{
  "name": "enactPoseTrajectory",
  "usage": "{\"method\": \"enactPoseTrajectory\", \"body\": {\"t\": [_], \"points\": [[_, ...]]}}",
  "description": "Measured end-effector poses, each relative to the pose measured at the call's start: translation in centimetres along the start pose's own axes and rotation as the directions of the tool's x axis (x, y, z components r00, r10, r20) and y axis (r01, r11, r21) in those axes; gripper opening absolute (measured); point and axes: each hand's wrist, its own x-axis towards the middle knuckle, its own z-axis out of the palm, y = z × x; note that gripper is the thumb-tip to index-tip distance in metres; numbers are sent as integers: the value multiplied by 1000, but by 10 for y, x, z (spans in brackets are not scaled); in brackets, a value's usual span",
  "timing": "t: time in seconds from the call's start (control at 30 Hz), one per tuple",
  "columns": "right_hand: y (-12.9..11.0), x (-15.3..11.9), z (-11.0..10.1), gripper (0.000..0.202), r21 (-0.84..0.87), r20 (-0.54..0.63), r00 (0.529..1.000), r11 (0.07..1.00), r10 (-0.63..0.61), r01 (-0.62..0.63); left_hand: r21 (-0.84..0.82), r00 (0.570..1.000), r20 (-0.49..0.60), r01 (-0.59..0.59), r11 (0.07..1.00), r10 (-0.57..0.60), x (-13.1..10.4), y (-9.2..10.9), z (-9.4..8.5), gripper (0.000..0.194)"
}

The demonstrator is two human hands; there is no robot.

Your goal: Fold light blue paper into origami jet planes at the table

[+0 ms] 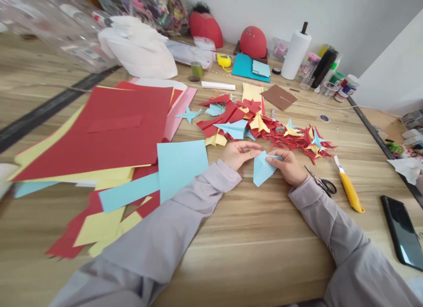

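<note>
A small piece of folded light blue paper is held between my two hands above the wooden table. My left hand pinches its upper left edge between thumb and fingers. From the other side my right hand grips the upper right part, its thumb lying on the paper. Just beyond my hands spreads a heap of folded red, yellow and blue paper shapes. A light blue sheet lies flat to the left of my left hand.
Red sheets and offcuts cover the left side. Scissors, a yellow utility knife and a phone lie at right. At the back are a white cap, a tape measure, a white bottle and several jars.
</note>
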Motion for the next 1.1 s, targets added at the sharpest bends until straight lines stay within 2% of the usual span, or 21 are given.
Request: {"method": "enactPoseTrajectory", "body": {"t": [0.3, 0.4, 0.57, 0.73, 0.97, 1.1], "points": [[-2, 0, 2, 27, 0, 3, 1000, 1000, -8, 8, -12, 1000, 12, -28, 1000, 28, -1, 1, -1, 37], [-3, 0, 2, 28, -55, -10, 1000, 998, -25, 24, 11, 999, 8, -36, 999, 36, -3, 6, 3, 38], [-7, -2, 5, 28, -153, 55, 998, 988, -12, 20, 81, 998, 24, -57, 995, 55, -6, 9, 6, 30], [-4, -1, 7, 27, -208, 61, 997, 976, -57, 69, 60, 997, 34, -68, 996, 66, -6, 6, 7, 30], [-1, -1, 7, 26, -258, 94, 991, 959, -100, 121, 100, 998, 45, -37, 994, 32, -5, 6, 5, 27], [-3, 0, 7, 26, -225, 67, 993, 968, -93, 106, 39, 1000, 16, -13, 999, 12, -4, 5, 6, 34]]}}
